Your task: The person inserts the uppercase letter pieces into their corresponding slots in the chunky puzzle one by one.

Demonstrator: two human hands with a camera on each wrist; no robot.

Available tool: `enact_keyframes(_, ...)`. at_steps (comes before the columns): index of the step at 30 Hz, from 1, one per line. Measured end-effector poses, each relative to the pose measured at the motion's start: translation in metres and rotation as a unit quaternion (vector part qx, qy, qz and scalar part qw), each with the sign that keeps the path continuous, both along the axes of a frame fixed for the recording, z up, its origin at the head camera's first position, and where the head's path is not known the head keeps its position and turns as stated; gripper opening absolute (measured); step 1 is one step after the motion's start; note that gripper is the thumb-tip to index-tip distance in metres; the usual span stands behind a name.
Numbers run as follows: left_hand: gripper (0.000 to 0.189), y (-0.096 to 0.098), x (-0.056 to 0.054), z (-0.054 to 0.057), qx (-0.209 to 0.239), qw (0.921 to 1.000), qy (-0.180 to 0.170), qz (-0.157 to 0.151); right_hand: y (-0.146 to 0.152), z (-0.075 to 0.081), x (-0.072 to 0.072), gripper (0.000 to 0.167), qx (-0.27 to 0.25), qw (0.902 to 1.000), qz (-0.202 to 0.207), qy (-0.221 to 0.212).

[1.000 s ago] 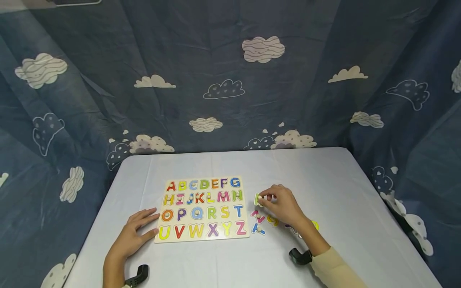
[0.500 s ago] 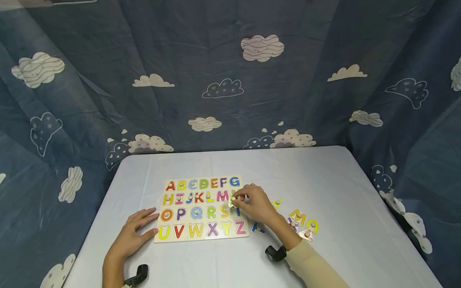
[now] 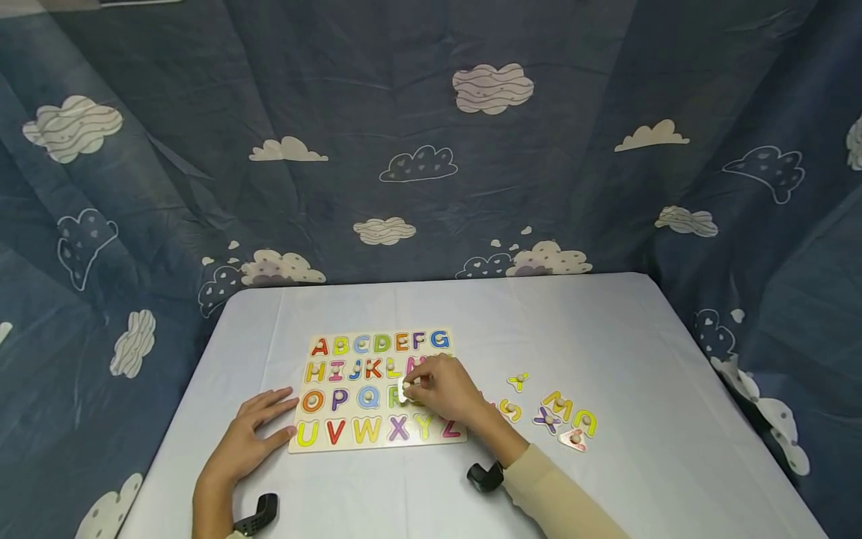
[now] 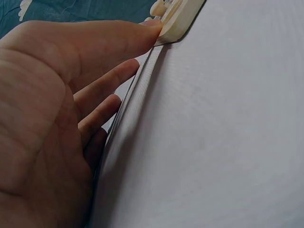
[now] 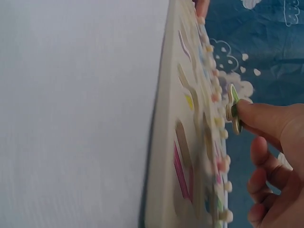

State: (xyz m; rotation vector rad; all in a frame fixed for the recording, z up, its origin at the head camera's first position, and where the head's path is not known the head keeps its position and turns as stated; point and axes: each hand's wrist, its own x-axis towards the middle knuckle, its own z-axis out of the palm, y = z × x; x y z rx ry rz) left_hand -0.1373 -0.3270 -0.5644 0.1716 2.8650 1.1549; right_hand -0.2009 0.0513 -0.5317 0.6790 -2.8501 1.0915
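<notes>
A wooden alphabet puzzle board (image 3: 349, 431) lies on the white table in the head view, its upper rows filled with knobbed letters. My right hand (image 3: 444, 391) pinches a green letter puzzle piece (image 5: 232, 99) between thumb and fingertips, over the board by the printed R. In the right wrist view the piece stands tilted on edge, above the row of knobs. My left hand (image 3: 245, 440) rests at the board's left edge, fingers spread. Its thumb (image 4: 109, 42) touches the board's corner in the left wrist view. The right hand hides S, T and part of the M and N area.
Right of the board lie loose letters: a yellow Y (image 3: 518, 382), a yellow S (image 3: 509, 410), a purple X (image 3: 547, 421), an orange-yellow zigzag letter (image 3: 557, 405), a yellow U (image 3: 585, 423) and a pinkish V (image 3: 574, 440). The right forearm hides others. A cloud-patterned curtain (image 3: 431, 209) stands behind.
My right hand has carried the green letter piece left, from among the loose letters to over the board near the printed R. The left hand stays at the board's edge.
</notes>
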Motion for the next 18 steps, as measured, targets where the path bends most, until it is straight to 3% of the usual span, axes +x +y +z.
enact_keyframes(18, 0.051, 0.001, 0.001, 0.001, 0.0, 1.0, 0.0, 0.0, -0.026, -0.014, 0.003, 0.01, 0.022, 0.9993, -0.023, -0.019)
